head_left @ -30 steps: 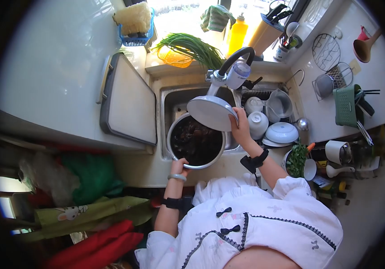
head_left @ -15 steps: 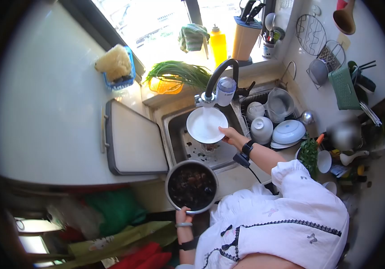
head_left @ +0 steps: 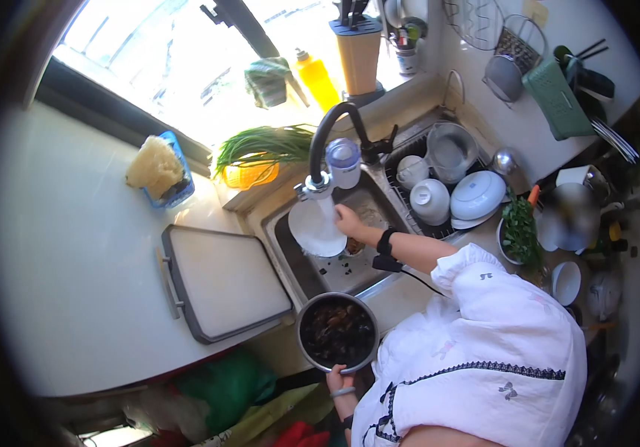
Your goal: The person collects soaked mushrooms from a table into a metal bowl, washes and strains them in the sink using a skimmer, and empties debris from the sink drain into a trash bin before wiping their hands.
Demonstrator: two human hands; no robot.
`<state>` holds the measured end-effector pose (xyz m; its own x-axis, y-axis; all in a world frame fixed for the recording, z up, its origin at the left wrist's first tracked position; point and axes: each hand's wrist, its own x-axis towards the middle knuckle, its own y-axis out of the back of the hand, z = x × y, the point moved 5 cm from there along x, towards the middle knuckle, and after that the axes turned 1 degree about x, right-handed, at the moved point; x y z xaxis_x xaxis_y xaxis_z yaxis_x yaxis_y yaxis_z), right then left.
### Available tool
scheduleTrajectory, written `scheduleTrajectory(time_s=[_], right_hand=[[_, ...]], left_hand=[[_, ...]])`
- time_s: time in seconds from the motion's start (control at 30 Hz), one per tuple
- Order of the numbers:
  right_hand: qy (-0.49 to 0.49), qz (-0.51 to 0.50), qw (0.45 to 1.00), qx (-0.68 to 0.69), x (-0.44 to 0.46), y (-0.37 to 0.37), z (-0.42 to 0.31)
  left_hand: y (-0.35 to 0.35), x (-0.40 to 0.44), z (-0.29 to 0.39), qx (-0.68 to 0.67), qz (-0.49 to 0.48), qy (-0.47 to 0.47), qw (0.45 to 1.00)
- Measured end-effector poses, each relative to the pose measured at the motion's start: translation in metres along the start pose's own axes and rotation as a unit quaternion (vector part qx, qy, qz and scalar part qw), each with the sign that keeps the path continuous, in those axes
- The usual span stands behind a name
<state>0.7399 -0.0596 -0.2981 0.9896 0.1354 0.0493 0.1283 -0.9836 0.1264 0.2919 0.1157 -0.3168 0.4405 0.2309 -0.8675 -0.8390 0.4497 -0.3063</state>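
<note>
My left hand [head_left: 341, 380] grips the near rim of a metal pot [head_left: 302, 346] at the counter's front edge. Dark, wet pieces of food [head_left: 337, 331] fill the pot. Over the sink [head_left: 312, 287], my right hand [head_left: 347, 222] holds a white plate [head_left: 315, 232] by its right edge, beneath the faucet [head_left: 318, 181]. Water appears to run from the faucet onto the plate. Small dark scraps lie on the sink bottom, and a brownish item [head_left: 353, 246] shows partly behind the plate.
A cutting board [head_left: 223, 279] lies left of the sink. To the right, a rack holds a white bowl [head_left: 430, 200], a strainer [head_left: 452, 151] and dishes. Green stalks [head_left: 260, 147], a yellow bottle [head_left: 317, 80] and a knife block [head_left: 357, 59] stand behind. Leafy greens [head_left: 519, 229] sit at right.
The pot has moved out of the sink toward me, in my left hand. My right hand has brought the plate from above the pot to under the faucet. The view has turned.
</note>
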Motion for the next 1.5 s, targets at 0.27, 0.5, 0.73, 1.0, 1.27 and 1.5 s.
scheduleTrajectory(time_s=[0.27, 0.5, 0.73, 1.0, 1.27, 1.5], right_hand=[[0.171, 0.005, 0.932, -0.320, -0.020, 0.051, -0.115], [0.372, 0.012, 0.805, -0.461, -0.066, 0.154, -0.161], [0.328, 0.078, 0.754, -0.563, -0.125, 0.291, -0.161], [0.252, 0.075, 0.742, -0.616, -0.150, 0.342, -0.137], [0.232, 0.056, 0.741, -0.628, -0.138, 0.353, -0.102], [0.071, -0.013, 0.698, -0.712, -0.129, 0.353, -0.077]], left_hand=[[0.002, 0.015, 0.006, -0.003, -0.015, 0.040, 0.999], [-0.023, 0.015, 0.022, 0.034, -0.066, 0.084, 0.994], [-0.096, 0.008, 0.053, 0.110, -0.122, 0.030, 0.986], [-0.208, 0.061, 0.074, 0.056, -0.157, 0.054, 0.985], [-0.279, 0.117, 0.065, 0.053, -0.161, 0.084, 0.982], [-0.320, 0.112, 0.065, 0.111, -0.170, 0.024, 0.979]])
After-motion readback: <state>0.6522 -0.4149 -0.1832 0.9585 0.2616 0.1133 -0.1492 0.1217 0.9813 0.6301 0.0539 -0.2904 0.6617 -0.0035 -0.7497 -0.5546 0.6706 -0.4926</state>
